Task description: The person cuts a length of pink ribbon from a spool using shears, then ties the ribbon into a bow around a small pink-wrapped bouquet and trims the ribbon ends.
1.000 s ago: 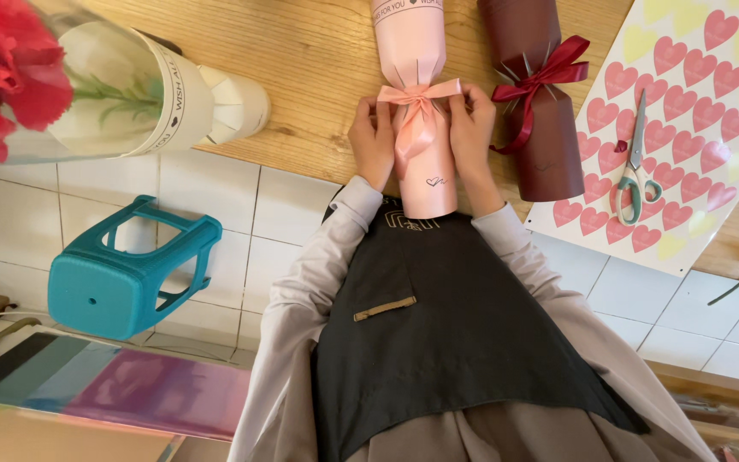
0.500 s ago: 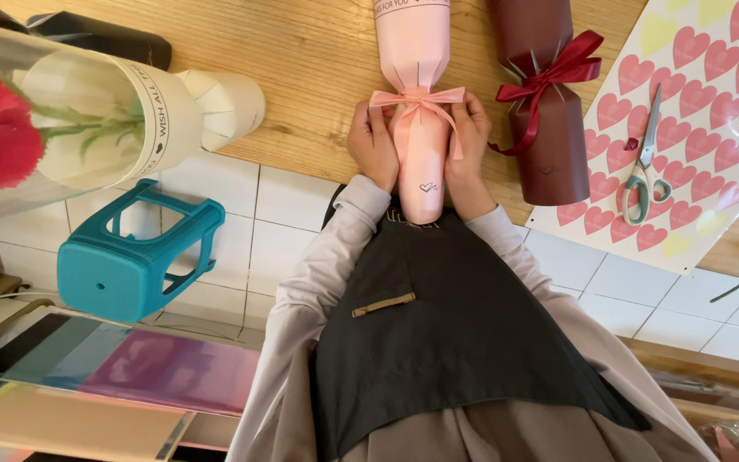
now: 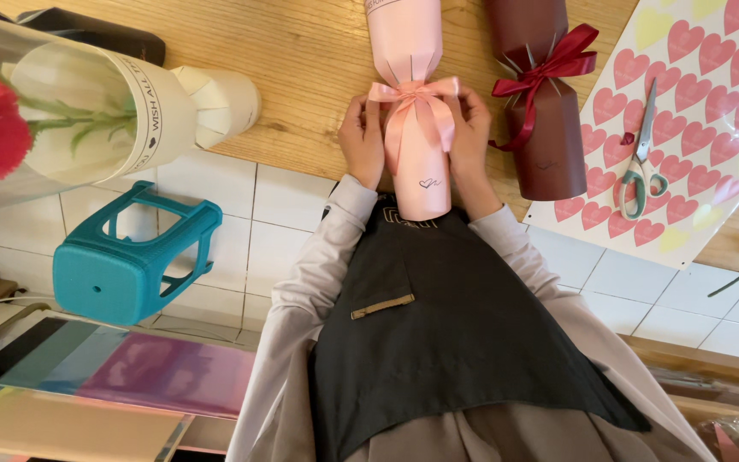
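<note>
Fingers of both hands pinch the pink satin ribbon bow on the pink paper-wrapped cylinder, lying on the wooden table at its near edge. Even, gentle pulling should keep the loops symmetrical.

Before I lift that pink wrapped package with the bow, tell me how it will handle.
The pink package looks round like a tube, so it would probably roll on the wooden table if let go. Its paper wrap looks thin, so a tight squeeze might crease it. The ribbon bow looks soft and floppy; the left hand and right hand flank it.
</note>
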